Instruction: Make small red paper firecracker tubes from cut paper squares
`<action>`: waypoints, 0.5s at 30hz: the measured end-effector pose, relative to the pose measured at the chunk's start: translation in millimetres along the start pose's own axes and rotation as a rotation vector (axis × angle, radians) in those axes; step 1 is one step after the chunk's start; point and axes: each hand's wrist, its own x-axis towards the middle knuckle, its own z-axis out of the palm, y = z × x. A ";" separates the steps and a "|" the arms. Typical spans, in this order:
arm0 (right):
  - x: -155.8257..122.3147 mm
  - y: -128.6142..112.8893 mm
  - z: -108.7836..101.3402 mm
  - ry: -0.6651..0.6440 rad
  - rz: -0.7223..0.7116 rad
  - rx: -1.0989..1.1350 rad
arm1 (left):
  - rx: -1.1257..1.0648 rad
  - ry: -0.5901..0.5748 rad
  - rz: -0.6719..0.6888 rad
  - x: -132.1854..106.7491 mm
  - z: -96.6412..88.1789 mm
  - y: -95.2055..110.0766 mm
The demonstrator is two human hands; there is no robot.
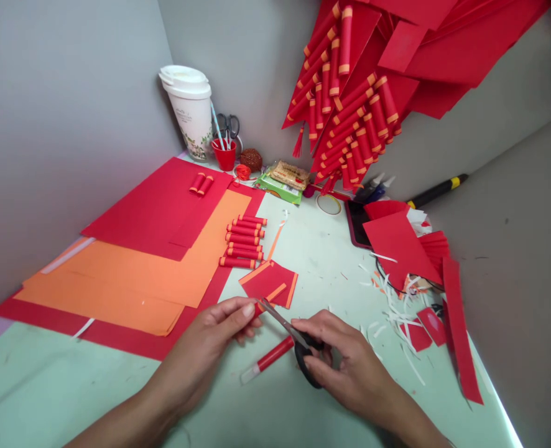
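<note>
My left hand is closed, pinching a small red paper roll between thumb and fingers; most of the roll is hidden. My right hand grips the black-handled scissors, whose blade tips touch or nearly touch the roll's end. Beneath the scissors lies a red tube with a clear cap, perhaps a marker or glue pen. Just beyond my hands are red paper pieces with orange strips. Several finished-looking red rolls with orange ends lie in a row behind them.
Red sheets and orange sheets cover the left side. At the back stand a white lidded cup and a small red cup. Paper scraps and a phone lie right. Roll clusters hang above.
</note>
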 end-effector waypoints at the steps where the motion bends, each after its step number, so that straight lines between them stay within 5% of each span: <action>1: 0.0 0.0 0.5 0.005 -0.010 -0.006 | 0.001 0.000 0.000 0.0 0.6 0.5; 15: -0.7 1.8 5.6 -0.031 -0.057 -0.118 | -0.005 0.011 0.014 -0.4 2.0 0.7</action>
